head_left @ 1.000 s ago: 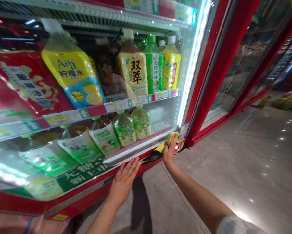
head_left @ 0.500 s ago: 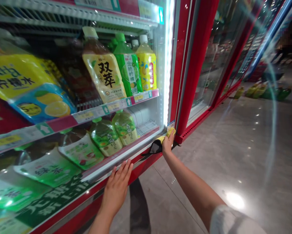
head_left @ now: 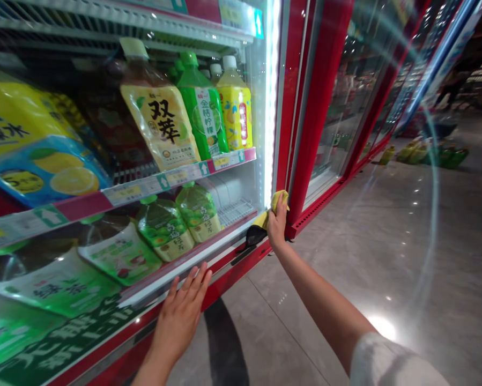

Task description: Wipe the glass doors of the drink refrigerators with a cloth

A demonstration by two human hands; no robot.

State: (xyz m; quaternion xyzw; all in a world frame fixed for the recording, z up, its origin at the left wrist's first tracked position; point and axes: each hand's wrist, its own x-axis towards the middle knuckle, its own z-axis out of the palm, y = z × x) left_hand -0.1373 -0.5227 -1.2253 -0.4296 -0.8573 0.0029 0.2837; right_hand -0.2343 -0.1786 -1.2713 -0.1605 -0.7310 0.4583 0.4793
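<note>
Head view shows our right hand (head_left: 276, 224), fingers closed on the yellow-and-black cloth (head_left: 260, 221) at the cooler's (head_left: 286, 107) lower corner, apparently wiping, our left hand (head_left: 180, 312) open at the red sill (head_left: 231, 277); another stroke likely calls for steady pressure.

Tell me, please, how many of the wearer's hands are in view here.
2: the left hand is at the lower edge of the cooler, and the right hand holds a cloth at the cooler's corner. Neither is hidden.
</note>
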